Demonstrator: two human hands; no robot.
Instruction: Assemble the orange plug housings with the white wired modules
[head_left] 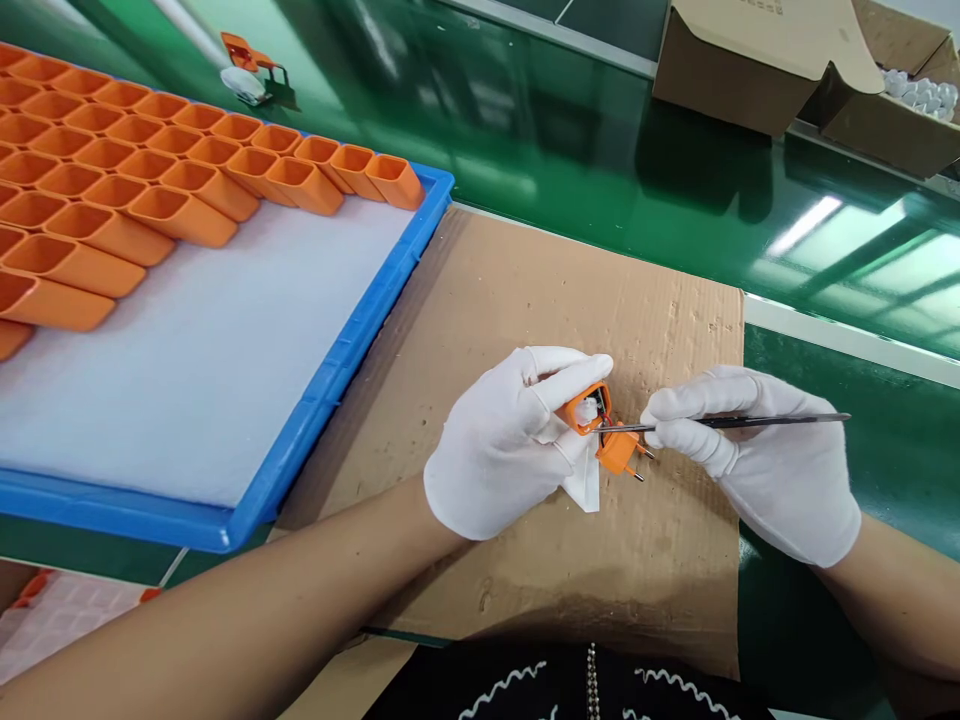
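Observation:
In my white-gloved left hand is an orange plastic housing, its open end turned to the right. Inside it a white lump and part of a circuit board show. Short wires run from the housing to an orange plug cap with two metal pins, which hangs just below the opening. My gloved right hand pinches a pair of dark, thin tweezers. Their tip reaches the rim of the housing. A white paper-like flap sticks out under my left hand.
A cardboard sheet lies beneath my hands on the green table. At left, a blue-rimmed tray holds rows of orange housings. Cardboard boxes stand at the back right. A separate orange part lies beyond the tray.

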